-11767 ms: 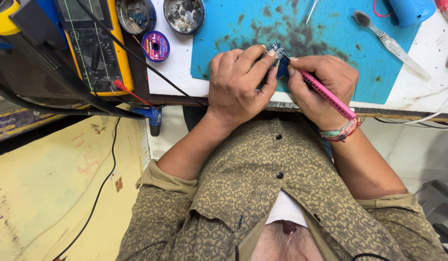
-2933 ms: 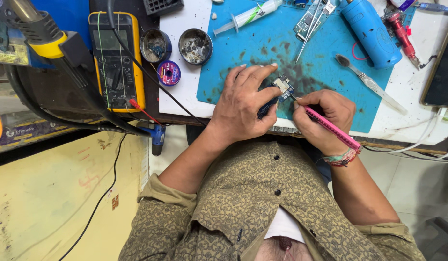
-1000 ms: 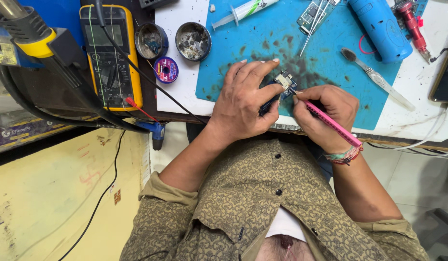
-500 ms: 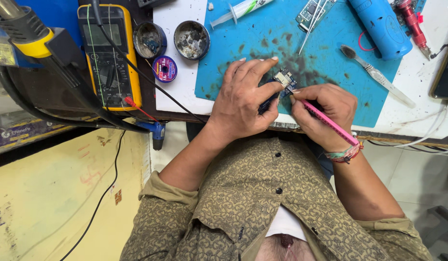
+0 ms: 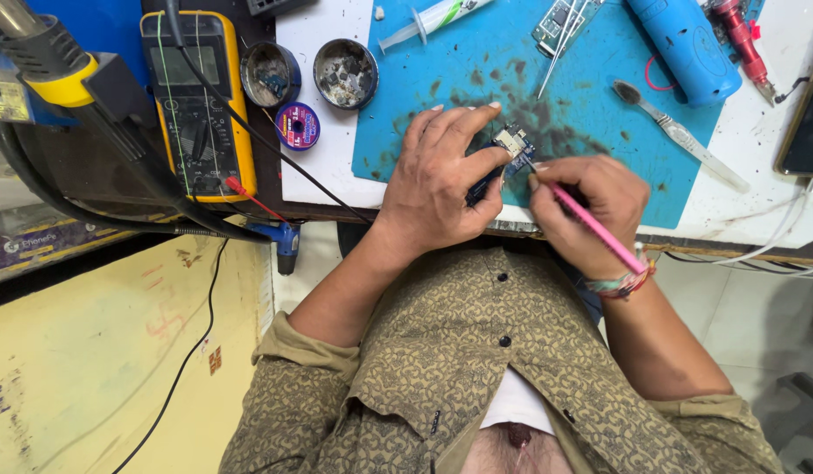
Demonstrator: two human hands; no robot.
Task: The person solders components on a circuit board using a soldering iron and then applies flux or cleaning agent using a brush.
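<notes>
The blue mat (image 5: 476,79) looks matt and rubbery, blotched with dark stains; the pink tool (image 5: 595,228) in the right hand (image 5: 586,211) seems smooth plastic; the small circuit board (image 5: 514,145) shows shiny metal parts; 2 round tins (image 5: 345,75) look dull, grimy metal; the multimeter (image 5: 196,105) has a yellow matt casing; the shirt (image 5: 476,369) is patterned woven cloth.

Electronics repair workshop, multimeter (image 5: 194,105), stained blue work mat (image 5: 476,79), solder tins (image 5: 345,74)
</notes>
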